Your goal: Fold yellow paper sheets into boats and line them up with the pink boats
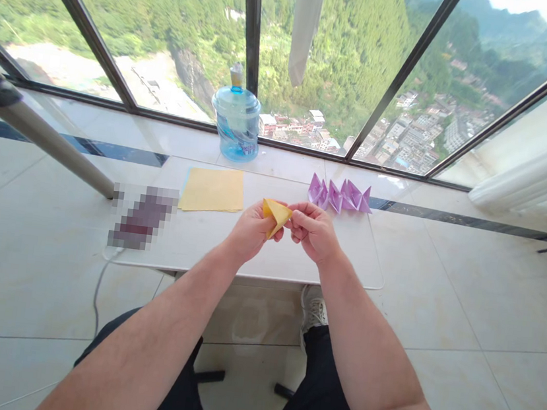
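A small folded piece of yellow paper [277,213], pointed in shape, is held above the white table [208,250]. My left hand [249,232] is closed around its left side and lower part. At its right corner, my right hand [314,231] has thumb and fingers pinched together on the paper's edge. Some fingertips of both hands are hidden behind the paper or curled under. Behind my left hand lies a stack of flat yellow paper sheets [213,189]. Several folded purple paper shapes [339,194] stand in a row at the table's back right.
A blue water jug [236,124] stands on the floor by the window, behind the table. A blurred-out object [145,219] with a cable lies at the table's left end. A slanting pole [52,138] reaches in from the left. My shoe [314,308] is under the front edge.
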Available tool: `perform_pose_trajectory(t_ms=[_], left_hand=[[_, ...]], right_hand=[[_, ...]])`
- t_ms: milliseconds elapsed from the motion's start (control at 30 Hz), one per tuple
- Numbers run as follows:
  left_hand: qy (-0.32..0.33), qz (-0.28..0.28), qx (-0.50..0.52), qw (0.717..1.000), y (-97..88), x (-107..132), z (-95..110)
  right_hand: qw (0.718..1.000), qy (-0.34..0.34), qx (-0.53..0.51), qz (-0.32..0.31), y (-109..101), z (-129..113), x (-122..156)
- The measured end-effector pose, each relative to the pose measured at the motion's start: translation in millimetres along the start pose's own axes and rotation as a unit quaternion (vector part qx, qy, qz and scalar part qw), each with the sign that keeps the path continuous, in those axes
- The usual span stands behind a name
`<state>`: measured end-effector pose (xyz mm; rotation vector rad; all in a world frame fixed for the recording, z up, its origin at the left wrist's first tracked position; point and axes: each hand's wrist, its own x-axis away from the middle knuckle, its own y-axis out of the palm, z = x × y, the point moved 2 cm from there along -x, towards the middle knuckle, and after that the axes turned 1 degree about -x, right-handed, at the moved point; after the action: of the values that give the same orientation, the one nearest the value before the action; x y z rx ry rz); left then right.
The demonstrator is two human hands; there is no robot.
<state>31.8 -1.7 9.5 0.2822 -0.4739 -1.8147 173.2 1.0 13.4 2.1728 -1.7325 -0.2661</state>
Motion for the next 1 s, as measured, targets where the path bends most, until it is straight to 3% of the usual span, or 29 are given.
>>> perform_pose_trajectory(t_ms=[133, 333, 600, 1000], left_hand=[[-0.033, -0.015, 0.020, 0.999, -0.9, 1.6, 3.4], [-0.045, -0.022, 0.005, 0.999, -4.6, 0.9, 3.4], [-0.077, -0.007, -0.013, 0.997, -12.8, 1.0, 2.7], [-0.105, -0.081, 0.041, 0.990, -18.7, 4.3, 5.9]], right_hand=[[0.999, 0.022, -0.012, -0.043, 1.9, -4.5, 4.1], [0.999, 0.029, 0.002, -0.043, 3.2, -4.0, 5.0], [0.996, -0.025, 0.074, -0.042, -0.3, 1.0, 3.4], [0.985, -0.030, 0.145, -0.090, -1.2, -2.2, 5.2]])
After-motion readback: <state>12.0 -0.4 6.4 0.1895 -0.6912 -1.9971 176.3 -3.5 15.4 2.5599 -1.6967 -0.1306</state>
